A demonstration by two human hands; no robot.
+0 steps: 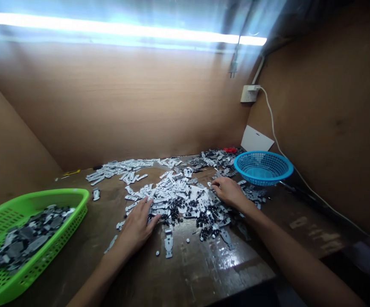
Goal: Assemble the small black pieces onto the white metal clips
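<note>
A heap of light grey flat parts (172, 187) mixed with small black pieces (175, 209) lies in the middle of the brown table (185, 273). My left hand (139, 221) rests at the heap's left edge, its fingers apart and touching the parts. On the heap's right side, my right hand (228, 190) has its fingers bent together at the parts; what they hold, if anything, is too small to make out. One longer grey part (168, 243) lies alone in front of the heap, near two small white pieces.
A green basket (84, 200) with grey and black parts stands at the left. At the right is a blue basket (263, 179), beside a white card (255, 138) and a cable. More grey parts lie along the back wall.
</note>
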